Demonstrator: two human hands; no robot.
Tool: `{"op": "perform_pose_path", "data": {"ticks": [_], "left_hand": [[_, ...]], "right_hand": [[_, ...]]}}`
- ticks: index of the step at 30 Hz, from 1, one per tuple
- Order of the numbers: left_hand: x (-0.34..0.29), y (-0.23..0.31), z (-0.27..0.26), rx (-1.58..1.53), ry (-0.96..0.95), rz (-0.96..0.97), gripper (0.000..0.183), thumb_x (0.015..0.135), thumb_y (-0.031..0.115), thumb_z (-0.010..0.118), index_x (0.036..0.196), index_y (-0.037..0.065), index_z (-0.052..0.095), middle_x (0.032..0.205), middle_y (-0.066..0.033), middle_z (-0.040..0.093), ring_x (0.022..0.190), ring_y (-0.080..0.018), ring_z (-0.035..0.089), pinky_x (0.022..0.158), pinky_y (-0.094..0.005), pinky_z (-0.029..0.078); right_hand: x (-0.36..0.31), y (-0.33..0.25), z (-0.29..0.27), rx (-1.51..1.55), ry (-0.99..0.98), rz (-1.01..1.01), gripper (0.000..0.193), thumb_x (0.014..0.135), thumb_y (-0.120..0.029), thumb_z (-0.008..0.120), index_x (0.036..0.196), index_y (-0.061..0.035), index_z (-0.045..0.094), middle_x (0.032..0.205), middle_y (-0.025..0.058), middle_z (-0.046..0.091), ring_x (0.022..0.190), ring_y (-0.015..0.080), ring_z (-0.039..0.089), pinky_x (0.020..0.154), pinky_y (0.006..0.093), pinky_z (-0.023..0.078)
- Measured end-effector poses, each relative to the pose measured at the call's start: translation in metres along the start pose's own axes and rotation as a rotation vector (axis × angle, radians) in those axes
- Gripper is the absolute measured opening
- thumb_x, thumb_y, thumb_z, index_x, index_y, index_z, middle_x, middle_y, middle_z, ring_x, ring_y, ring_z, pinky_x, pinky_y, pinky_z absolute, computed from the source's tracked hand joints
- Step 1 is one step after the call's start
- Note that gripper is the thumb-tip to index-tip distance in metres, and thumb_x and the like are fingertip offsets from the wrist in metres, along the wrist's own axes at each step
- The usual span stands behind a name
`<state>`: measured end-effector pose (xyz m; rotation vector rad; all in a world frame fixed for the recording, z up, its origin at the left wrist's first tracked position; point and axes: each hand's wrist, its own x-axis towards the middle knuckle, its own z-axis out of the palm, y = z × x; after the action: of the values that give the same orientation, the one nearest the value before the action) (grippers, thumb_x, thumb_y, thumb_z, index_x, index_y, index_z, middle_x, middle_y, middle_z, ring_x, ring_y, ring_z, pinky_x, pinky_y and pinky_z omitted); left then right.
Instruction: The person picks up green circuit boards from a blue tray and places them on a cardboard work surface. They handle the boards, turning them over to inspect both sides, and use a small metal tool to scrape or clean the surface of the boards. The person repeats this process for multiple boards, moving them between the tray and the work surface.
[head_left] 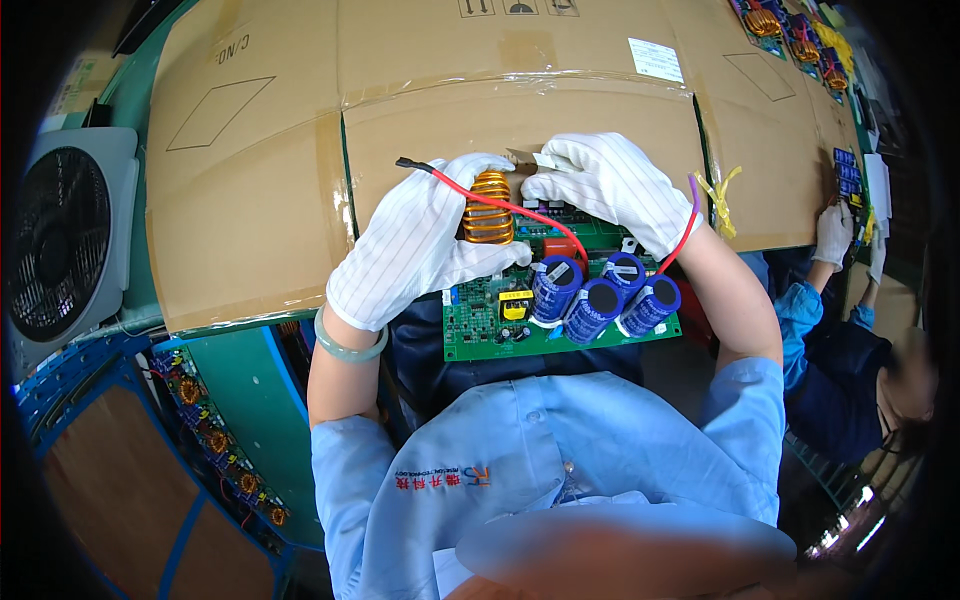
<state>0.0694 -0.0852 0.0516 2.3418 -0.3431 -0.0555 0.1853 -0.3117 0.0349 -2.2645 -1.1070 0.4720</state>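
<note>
A green circuit board [480,335] is held in front of my body at the near edge of the cardboard. My left hand [415,235], in a white striped glove, curves round a copper-wound coil [488,208] on the board's left part, thumb on the near side. My gloved right hand [610,185] pinches a small thin flat piece [545,160] over the board's far side; its fingers hide part of it. Blue capacitors [592,308] and a yellow transformer [515,305] stand on the near half. A red wire [540,217] arches from the board across my left hand.
Flattened cardboard [430,125] covers the bench. A fan [65,230] stands at the left. More boards with coils lie at lower left [217,440] and far right [800,45]. On the right, a co-worker's gloved hand [832,235] is beside another board. A yellow tie [720,200] lies near my right wrist.
</note>
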Motion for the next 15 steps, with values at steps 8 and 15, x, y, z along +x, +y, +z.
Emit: {"op": "perform_pose_path", "data": {"ticks": [8, 15], "left_hand": [[0.004, 0.0, 0.0, -0.024, -0.029, -0.045, 0.07, 0.075, 0.037, 0.087, 0.131, 0.008, 0.057, 0.11, -0.019, 0.066, 0.101, -0.0389, 0.065, 0.088, -0.0428, 0.053], [0.007, -0.002, 0.002, -0.018, -0.036, -0.022, 0.071, 0.072, 0.035, 0.088, 0.131, 0.01, 0.057, 0.111, -0.0167, 0.066, 0.102, -0.0363, 0.066, 0.09, -0.0421, 0.053]], "right_hand": [[0.0, 0.007, 0.002, -0.003, 0.024, -0.041, 0.041, 0.089, -0.044, 0.07, 0.088, -0.0035, 0.066, 0.079, 0.0205, 0.065, 0.08, 0.0422, 0.063, 0.07, 0.0499, 0.049], [-0.004, 0.009, -0.007, -0.054, 0.103, -0.162, 0.039, 0.094, -0.043, 0.065, 0.102, -0.0054, 0.07, 0.092, 0.019, 0.07, 0.089, 0.0417, 0.065, 0.076, 0.0492, 0.052]]}}
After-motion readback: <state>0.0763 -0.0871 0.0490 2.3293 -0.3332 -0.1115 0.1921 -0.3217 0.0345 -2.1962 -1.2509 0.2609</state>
